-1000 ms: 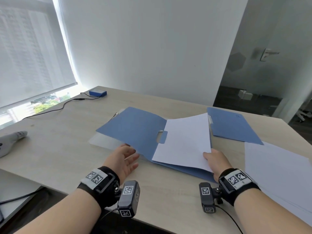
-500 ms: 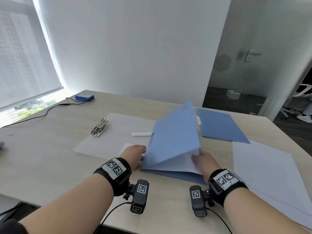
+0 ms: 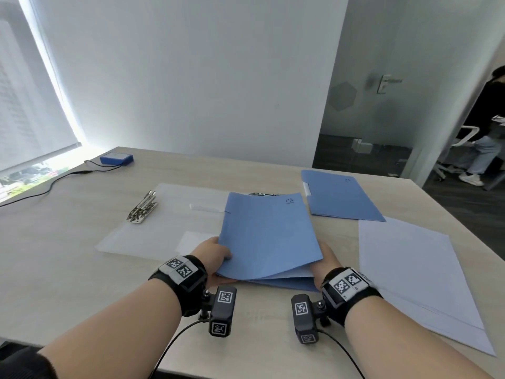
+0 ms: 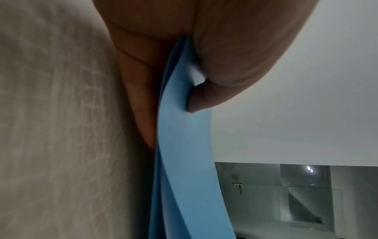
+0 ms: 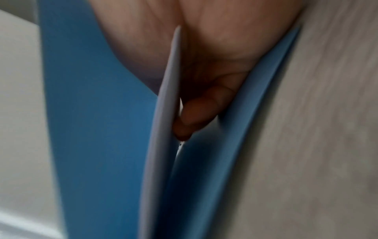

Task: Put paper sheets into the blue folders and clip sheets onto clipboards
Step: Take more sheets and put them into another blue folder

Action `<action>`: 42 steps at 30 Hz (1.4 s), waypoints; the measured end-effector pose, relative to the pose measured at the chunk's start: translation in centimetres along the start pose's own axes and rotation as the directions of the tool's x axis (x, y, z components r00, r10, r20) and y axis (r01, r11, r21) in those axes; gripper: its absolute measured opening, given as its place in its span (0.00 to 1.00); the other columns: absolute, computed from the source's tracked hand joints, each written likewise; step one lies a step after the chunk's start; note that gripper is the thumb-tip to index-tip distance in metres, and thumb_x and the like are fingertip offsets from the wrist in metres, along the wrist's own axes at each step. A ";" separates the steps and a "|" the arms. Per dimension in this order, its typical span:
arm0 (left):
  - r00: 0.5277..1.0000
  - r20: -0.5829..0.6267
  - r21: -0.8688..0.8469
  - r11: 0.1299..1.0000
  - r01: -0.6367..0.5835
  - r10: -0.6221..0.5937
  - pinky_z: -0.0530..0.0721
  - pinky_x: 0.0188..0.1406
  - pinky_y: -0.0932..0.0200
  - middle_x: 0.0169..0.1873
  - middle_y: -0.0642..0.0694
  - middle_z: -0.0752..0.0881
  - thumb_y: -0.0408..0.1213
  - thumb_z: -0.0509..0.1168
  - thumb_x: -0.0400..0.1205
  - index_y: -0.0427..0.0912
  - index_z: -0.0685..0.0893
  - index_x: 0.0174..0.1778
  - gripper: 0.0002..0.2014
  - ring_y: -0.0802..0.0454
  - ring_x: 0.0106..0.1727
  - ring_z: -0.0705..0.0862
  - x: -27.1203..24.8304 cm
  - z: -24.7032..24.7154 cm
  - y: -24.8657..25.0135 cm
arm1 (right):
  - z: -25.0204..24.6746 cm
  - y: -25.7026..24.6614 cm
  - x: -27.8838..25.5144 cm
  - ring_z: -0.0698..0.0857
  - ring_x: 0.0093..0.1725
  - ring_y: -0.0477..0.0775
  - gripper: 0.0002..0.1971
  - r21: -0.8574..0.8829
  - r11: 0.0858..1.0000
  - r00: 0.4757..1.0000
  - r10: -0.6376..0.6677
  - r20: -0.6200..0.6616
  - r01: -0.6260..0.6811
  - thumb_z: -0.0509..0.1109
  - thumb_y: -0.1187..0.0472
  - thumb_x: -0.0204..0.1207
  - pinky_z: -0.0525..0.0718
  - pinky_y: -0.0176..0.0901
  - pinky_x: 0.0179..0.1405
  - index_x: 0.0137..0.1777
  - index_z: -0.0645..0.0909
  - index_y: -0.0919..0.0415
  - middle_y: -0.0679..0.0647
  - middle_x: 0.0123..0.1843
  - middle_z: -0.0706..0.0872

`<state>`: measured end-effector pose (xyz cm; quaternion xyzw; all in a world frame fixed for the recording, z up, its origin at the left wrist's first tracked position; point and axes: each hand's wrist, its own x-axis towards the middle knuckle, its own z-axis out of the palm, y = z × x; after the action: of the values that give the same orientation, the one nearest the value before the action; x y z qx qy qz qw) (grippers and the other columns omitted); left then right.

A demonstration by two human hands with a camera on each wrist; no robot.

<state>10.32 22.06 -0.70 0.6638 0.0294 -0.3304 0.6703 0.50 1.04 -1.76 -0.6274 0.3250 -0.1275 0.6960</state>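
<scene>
A blue folder point(image 3: 269, 236) lies mid-table, its front cover folded almost flat over a white sheet point(image 3: 296, 273) that shows at the near edge. My left hand point(image 3: 218, 258) pinches the cover's near left corner, thumb point(image 4: 204, 100) on top of the blue folder point(image 4: 184, 161) and fingers beneath. My right hand point(image 3: 325, 255) is at the near right corner and holds the white sheet point(image 5: 165, 129), one finger point(image 5: 196, 116) tucked between it and the back cover point(image 5: 235, 129). A second blue folder point(image 3: 341, 195) lies shut at the back right.
A stack of white sheets point(image 3: 410, 269) lies on the right of the table. A clear clipboard point(image 3: 164, 222) with a metal clip point(image 3: 142, 207) lies to the left of the folder. A blue box point(image 3: 116, 158) with a cable sits at the far left corner.
My left hand has swung the folder's front cover from flat open on the left over to the right, down onto the sheet. The clear clipboard beneath it is now uncovered.
</scene>
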 end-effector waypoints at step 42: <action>0.889 0.221 0.653 0.616 -0.441 0.402 0.64 0.27 0.56 0.29 0.44 0.72 0.45 0.66 0.81 0.40 0.71 0.34 0.16 0.46 0.29 0.70 -0.1 13.8 1.2 | -22.1 0.9 -10.8 0.90 0.37 0.42 0.17 -0.108 0.932 0.925 -0.357 -0.129 0.345 0.61 0.72 0.85 0.78 0.28 0.23 0.59 0.87 0.53 0.45 0.46 0.94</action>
<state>5.35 9.44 2.02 0.8427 -0.2694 -0.1680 0.4348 -21.43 -9.99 0.48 -0.6929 0.2623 -0.2821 0.6095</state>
